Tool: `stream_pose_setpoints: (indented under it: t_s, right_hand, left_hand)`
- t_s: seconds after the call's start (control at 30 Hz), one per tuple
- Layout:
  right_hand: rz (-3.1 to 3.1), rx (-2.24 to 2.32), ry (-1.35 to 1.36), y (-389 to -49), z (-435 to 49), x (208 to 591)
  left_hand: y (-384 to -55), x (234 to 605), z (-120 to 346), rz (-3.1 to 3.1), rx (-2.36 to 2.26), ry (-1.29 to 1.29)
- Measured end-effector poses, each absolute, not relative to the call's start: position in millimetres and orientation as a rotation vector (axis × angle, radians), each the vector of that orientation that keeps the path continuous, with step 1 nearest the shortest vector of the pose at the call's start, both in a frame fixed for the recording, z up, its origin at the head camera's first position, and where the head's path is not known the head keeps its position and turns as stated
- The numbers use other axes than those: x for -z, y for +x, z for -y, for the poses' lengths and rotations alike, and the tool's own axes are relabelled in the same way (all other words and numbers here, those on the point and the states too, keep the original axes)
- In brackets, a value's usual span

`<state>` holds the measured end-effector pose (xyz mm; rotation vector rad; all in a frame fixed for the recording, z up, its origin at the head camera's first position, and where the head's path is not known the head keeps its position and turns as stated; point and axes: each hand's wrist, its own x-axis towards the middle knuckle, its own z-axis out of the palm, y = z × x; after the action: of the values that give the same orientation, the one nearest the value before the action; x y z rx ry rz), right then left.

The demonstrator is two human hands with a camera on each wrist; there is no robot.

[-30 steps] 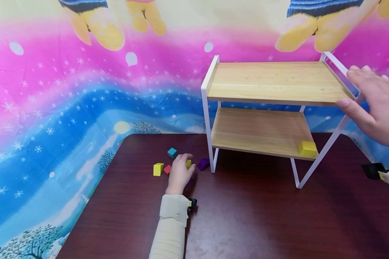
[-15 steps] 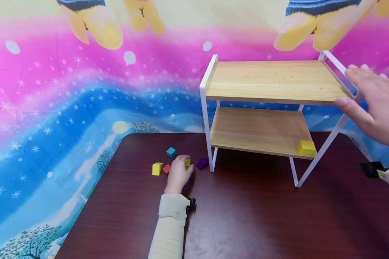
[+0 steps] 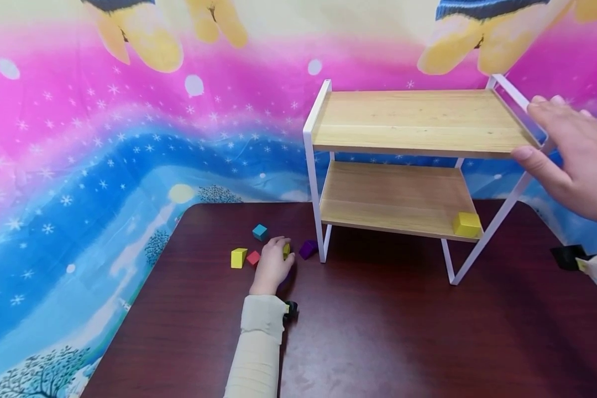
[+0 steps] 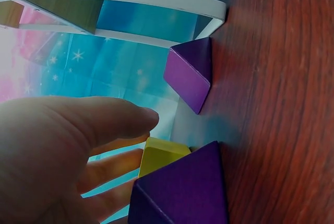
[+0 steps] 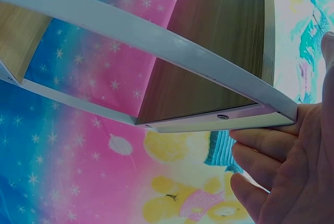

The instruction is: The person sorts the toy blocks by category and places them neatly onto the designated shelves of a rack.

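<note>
The person's left hand (image 3: 271,266) was low over the dark reddish-brown table (image 3: 378,337), its thumb and fingers parted around a yellow block (image 4: 160,157). In the left wrist view the thumb tip stood clear of that block while the other fingers reached along its far side, slightly spread; whether they touched it could not be told. A purple triangular prism (image 4: 185,192) sat right in front of the yellow block and hid part of it, and a second purple prism (image 4: 189,78) lay beyond, near the foot of the shelf's white metal frame (image 3: 311,182). Left of the hand lay a red block (image 3: 253,258), then a yellow wedge-shaped block (image 3: 238,258), with a teal block (image 3: 260,232) farther back. The right hand (image 3: 574,157) rested at the right end of the two-tier shelf, its fingers straight and lightly spread against the frame's upper corner, the thumb held apart from them. The wooden upper board (image 3: 418,119) was level with that hand; below it, the lower board (image 3: 393,190) carried a yellow cuboid (image 3: 466,224) at its right front corner. A pale sleeve (image 3: 258,345) covered the left forearm, and a printed snowflake backdrop (image 3: 94,127) hung behind the table.
</note>
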<state>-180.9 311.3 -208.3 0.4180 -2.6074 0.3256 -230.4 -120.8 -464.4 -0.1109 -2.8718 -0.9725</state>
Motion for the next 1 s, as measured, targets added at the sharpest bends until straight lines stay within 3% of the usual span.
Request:
stream_pose_setpoints:
  t_s: [1.0]
  right_hand:
    - [2.602,-0.328,0.407,-181.5,-309.7,207.9]
  left_hand:
    - [-230.3,465.0,122.7,2.865,0.976,-0.106]
